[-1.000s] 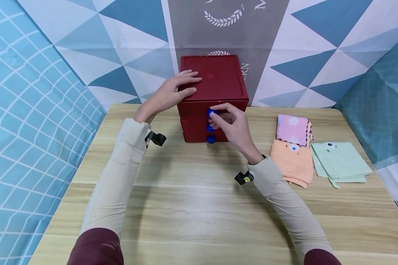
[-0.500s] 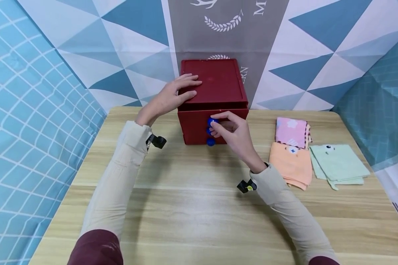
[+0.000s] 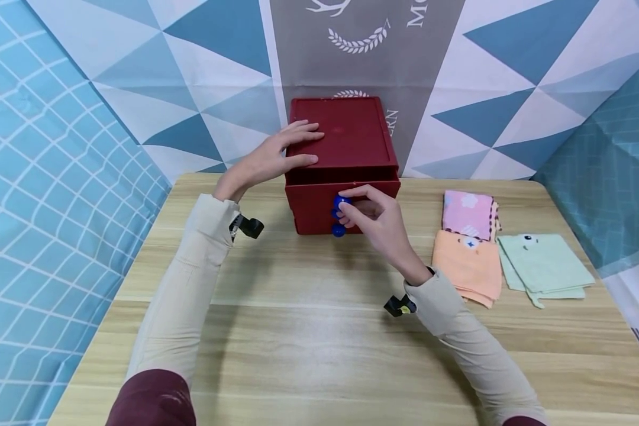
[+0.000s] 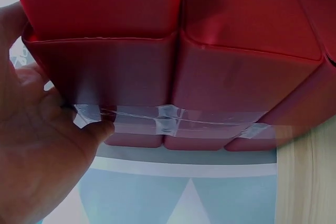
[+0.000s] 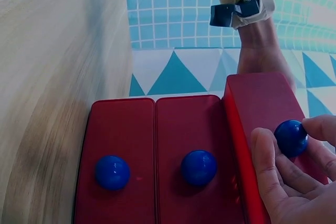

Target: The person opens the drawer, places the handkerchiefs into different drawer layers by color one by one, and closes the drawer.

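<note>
A dark red cabinet (image 3: 351,133) with stacked drawers and round blue knobs stands against the back wall cloth. Its top drawer (image 5: 257,95) juts out past the two lower ones, and a dark gap shows above its front in the head view. My right hand (image 3: 387,231) pinches that drawer's blue knob (image 5: 290,137) between thumb and fingers. With fingers spread, my left hand (image 3: 268,157) rests on the left part of the cabinet's top. In the left wrist view, clear tape (image 4: 210,121) runs across the cabinet's side. What the drawer contains is hidden.
Folded cloths lie on the right of the wooden table (image 3: 298,355): a pink one (image 3: 465,212), an orange one (image 3: 465,263) and a green one (image 3: 548,263). Patterned fabric (image 3: 218,71) hangs behind the table and along its sides.
The top drawer was flush a second ago and has slid out toward me, drawn by my right hand on its knob. My left hand stays on the cabinet's top.
</note>
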{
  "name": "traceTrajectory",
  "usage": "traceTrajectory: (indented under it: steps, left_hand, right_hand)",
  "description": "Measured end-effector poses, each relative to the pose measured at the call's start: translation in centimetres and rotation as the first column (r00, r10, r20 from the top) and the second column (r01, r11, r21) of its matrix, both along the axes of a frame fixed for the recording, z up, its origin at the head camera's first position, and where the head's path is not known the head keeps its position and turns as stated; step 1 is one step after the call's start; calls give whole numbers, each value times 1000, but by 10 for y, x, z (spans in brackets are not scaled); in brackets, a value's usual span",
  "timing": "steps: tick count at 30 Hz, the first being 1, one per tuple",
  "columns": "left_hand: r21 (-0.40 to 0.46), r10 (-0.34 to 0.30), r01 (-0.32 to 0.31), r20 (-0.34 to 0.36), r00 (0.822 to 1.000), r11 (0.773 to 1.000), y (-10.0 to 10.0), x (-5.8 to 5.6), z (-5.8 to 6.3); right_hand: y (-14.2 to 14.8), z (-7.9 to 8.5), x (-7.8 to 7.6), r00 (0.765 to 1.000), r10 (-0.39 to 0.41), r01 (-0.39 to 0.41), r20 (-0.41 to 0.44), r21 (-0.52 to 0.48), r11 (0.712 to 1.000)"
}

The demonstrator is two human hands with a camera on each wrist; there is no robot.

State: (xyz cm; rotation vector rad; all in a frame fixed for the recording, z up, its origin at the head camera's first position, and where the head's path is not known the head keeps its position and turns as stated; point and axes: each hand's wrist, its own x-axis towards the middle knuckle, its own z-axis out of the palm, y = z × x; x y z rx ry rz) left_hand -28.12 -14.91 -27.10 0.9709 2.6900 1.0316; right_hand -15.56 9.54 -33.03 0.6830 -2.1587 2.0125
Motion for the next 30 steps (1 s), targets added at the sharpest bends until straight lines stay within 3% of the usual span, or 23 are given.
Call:
traceTrajectory:
  steps: [6,18,25,30]
  left_hand:
    - [24,30,-29,-15,999,999,0,3,-4]
    - [41,44,-43,-10,999,998,2,3,-7]
    - [47,50,-50,-5,999,998,3,3,-7]
    - [56,53,-53,2,999,997,2,4,-6]
  right_hand:
    - [-1,12,11,1000,4,-4,-5,18,1000]
    - [1,9,17,1000,5,-5,-9,22,1000]
    - [5,-11,10,1000,-1,1,-11,23,1000]
    - [6,-14,15,1000,6,-6,-16,24,1000]
